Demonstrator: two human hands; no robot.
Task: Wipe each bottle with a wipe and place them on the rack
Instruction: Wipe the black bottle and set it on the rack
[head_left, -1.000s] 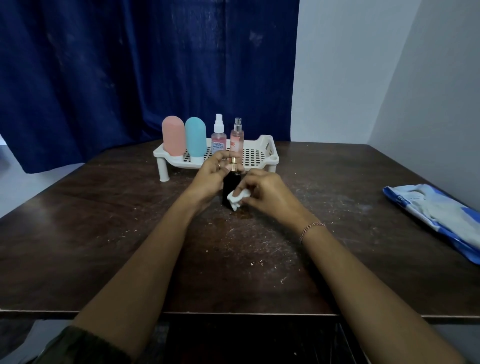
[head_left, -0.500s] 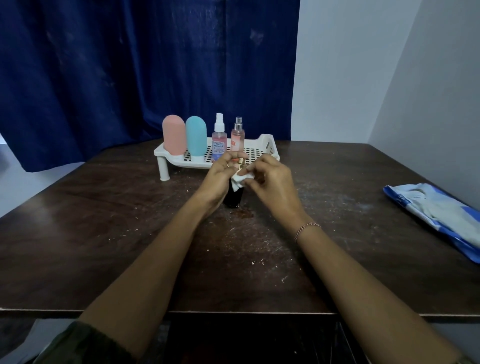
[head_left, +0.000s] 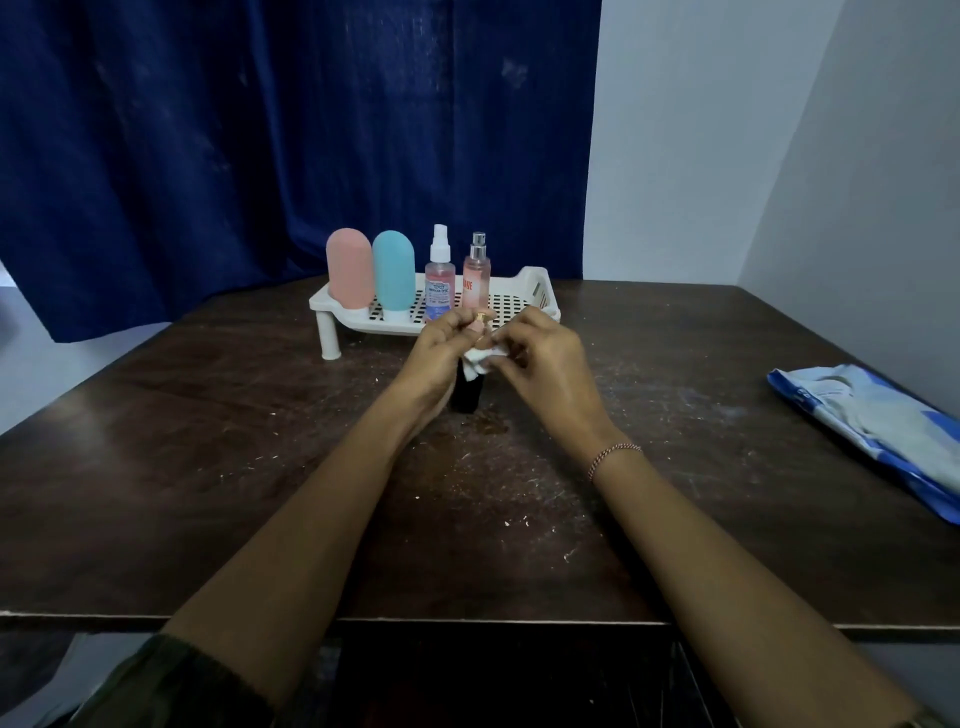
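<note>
I see the dark bottle (head_left: 467, 392) just in front of the rack (head_left: 535, 291), its long axis vertical, base down at the table (head_left: 260, 467) and gold cap (head_left: 480, 316) pointing up. My two hands meet on it: the left hand (head_left: 447, 348) curls round its upper part, and the right hand (head_left: 540, 358) pinches the white wipe (head_left: 480, 361) against its neck. On the rack, a pink bottle (head_left: 349, 270), a teal bottle (head_left: 393, 273) and two spray bottles (head_left: 439, 280) stand upright in a row.
</note>
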